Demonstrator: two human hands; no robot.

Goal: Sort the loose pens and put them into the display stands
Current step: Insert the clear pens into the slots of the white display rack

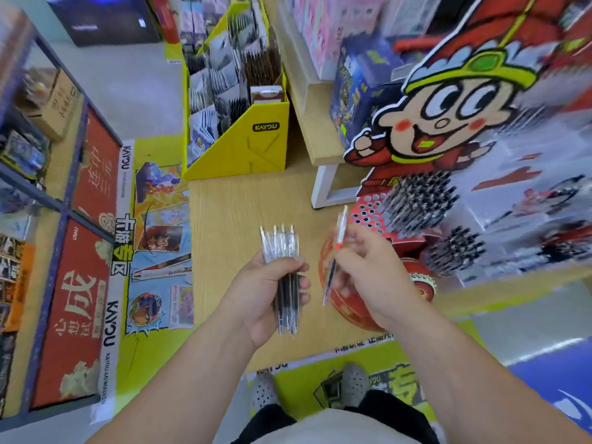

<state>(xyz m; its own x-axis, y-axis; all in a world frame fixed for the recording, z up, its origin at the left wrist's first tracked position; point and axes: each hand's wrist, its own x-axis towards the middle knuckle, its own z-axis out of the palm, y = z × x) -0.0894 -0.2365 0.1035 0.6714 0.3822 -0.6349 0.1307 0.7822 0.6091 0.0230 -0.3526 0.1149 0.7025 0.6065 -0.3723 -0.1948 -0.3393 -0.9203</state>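
Gripping a bundle of pens (282, 246) in my left hand (261, 299), I pinch a single pen (340, 232) between the fingers (350, 267) of my right hand (376, 278). Both hover left of the display stand (368, 216).

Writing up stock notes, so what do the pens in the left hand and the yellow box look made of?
Pens: likely clear glossy plastic; dark refills show through the barrels. Yellow box: looks like matte printed cardboard, with flat folded panels and creased edges.
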